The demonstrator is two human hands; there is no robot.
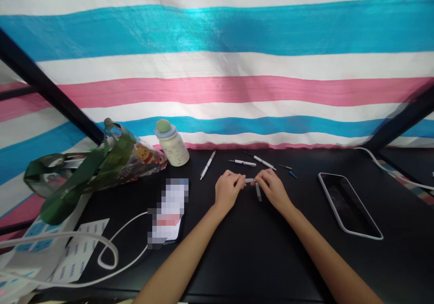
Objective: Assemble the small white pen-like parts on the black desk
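My left hand (230,189) and my right hand (270,185) are close together over the black table. A short white pen barrel (249,180) runs between their fingertips, pinched by both hands. Just under my right hand's fingers lies a grey-white pen part (258,192). Behind the hands are a white pen (208,165) on the left, a white pen piece with a thin tip (244,163) in the middle, and another white pen piece (265,162) to its right. A thin refill (285,166) and a small blue piece (293,175) rest farther right.
A cream bottle (174,148) stands at the back left beside a green bag (101,168). One phone (169,209) with a white cable lies left, another phone (349,204) right. A power strip (37,245) and a printed sheet (84,247) are at the left edge.
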